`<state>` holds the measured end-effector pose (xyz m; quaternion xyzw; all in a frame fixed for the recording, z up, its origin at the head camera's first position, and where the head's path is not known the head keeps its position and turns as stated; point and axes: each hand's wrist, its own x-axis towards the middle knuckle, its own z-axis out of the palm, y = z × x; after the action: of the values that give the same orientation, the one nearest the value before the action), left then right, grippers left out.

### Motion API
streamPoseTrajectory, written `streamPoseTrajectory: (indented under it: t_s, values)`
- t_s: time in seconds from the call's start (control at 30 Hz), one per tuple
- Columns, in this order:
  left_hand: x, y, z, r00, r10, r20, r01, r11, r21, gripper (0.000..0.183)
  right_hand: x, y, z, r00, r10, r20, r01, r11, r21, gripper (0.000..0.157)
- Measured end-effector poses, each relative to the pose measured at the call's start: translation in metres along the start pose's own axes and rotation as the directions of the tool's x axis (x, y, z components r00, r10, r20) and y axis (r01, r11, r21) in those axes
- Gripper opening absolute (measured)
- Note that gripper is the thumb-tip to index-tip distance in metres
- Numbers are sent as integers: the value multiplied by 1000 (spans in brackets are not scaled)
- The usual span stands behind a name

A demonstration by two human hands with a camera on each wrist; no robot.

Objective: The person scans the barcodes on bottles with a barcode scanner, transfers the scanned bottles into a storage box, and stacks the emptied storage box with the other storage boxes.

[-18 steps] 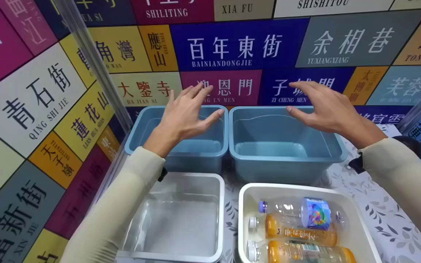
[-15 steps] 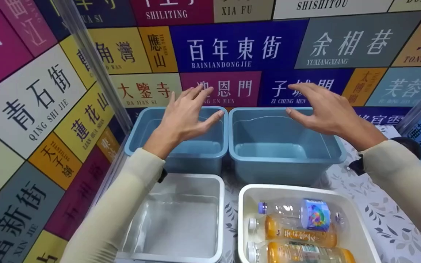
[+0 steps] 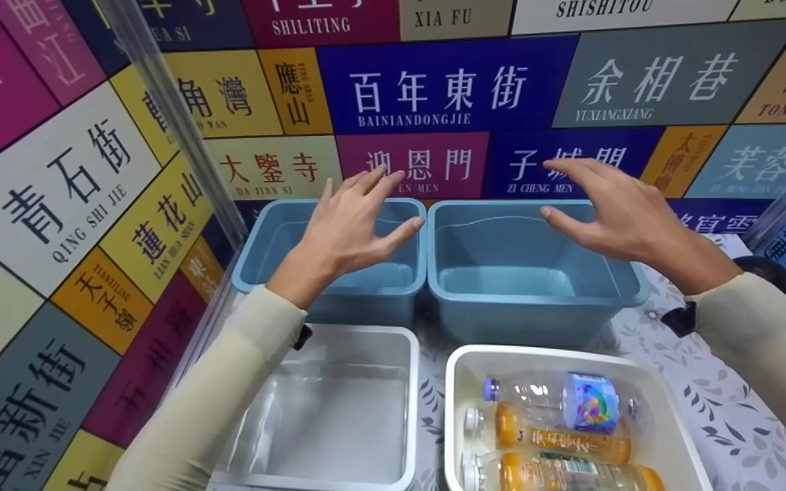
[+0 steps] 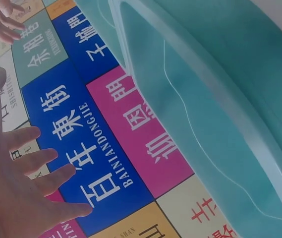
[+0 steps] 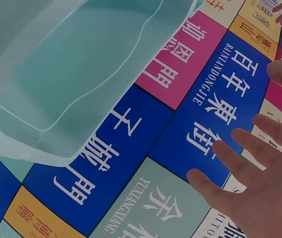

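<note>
1. Around 8 to 3 o'clock: wall of multicoloured rectangular sign panels (image 3: 440, 88), Chinese lettering.
2. At 4 o'clock: white tablecloth with grey leaf print (image 3: 699, 382), partly visible.
3. Just off centre at 3 o'clock: deep blue plastic rectangular bin (image 3: 522, 320), upright.
4. At 9 o'clock: second deep blue plastic bin (image 3: 372, 307), upright, just beside the first; contact unclear.
5. Between 4 and 5 o'clock: white plastic rounded-corner tub (image 3: 556, 351), bottles inside.
6. Near 7 o'clock: pale grey plastic rectangular tub with white rim (image 3: 413, 409).
7. Near 3 o'clock: right hand (image 3: 617, 211), fingers spread, apart from the first bin.
8. Near 10 o'clock: left hand (image 3: 352, 228), fingers spread, apart from the second bin.
9. Inside the white tub: two orange-labelled bottles with white caps (image 3: 563, 436), one clear purple-capped plastic bottle (image 3: 542, 392), all lying down, caps toward 9 o'clock.
</note>
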<state>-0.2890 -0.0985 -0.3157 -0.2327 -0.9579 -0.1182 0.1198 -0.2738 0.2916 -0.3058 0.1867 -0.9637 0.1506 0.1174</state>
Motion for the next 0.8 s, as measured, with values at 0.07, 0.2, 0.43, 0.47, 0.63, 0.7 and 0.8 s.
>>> streamPoseTrajectory:
  t_s: [0.07,0.2,0.43,0.47,0.63,0.7,0.8]
  values:
    - [0,1,1,1000,8,-5,-8,1000,-3,88,-2,-1,-1,1000,2,-5,-2,1000,5,74]
    - [-3,4,2,1000,18,-5,-18,1000,-10,87,-7,-2,-1,1000,3,-10,-3,1000,10,74]
    - [-5,10,3,1000,18,9,-18,1000,-24,86,-13,-5,0,1000,-10,-23,10,1000,-7,74]
    - [-6,11,3,1000,15,12,-15,1000,-27,86,-13,-6,0,1000,-10,-24,10,1000,-6,73]
    - [-11,14,5,1000,12,21,-11,999,-50,86,-17,-8,0,1000,-7,-20,7,1000,-3,73]
    - [-13,16,5,999,19,25,-18,998,-64,87,-20,-9,1,1000,-11,-17,11,1000,-2,73]
    - [-17,20,6,999,37,35,-34,995,-90,87,-23,-10,2,1000,-22,-12,22,1000,-2,73]
